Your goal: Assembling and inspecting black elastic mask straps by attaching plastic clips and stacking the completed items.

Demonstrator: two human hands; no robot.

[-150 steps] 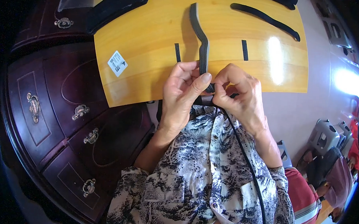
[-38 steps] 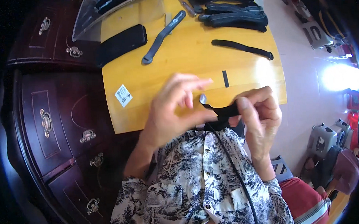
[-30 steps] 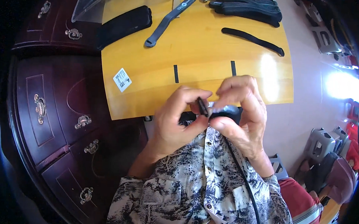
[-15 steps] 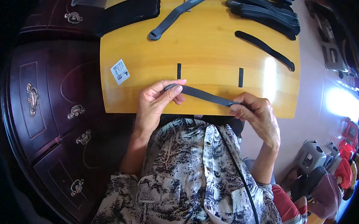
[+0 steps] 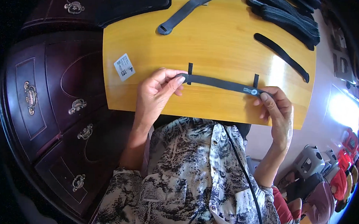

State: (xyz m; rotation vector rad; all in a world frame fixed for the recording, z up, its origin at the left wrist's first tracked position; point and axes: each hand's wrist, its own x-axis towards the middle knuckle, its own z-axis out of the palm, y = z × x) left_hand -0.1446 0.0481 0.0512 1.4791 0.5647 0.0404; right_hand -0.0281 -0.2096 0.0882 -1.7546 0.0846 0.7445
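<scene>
A dark grey fabric strap is stretched nearly straight between my hands, just over the near part of the table. My left hand pinches its left end between thumb and fingers. At the other end, beside a small pale printed mark, my right hand grips it the same way. Behind the strap, two short black strips stand out on the tabletop, one near each end of it.
The yellow wooden table carries a white label, slotted grey straps, a single black strap, a black strap pile and a folded black bundle. Dark wooden drawers stand left; stools sit at right.
Both hands have carried the strap slightly away from me, the right one also rightward. The right grip has turned, so the printed mark now shows. The view has shifted a little.
</scene>
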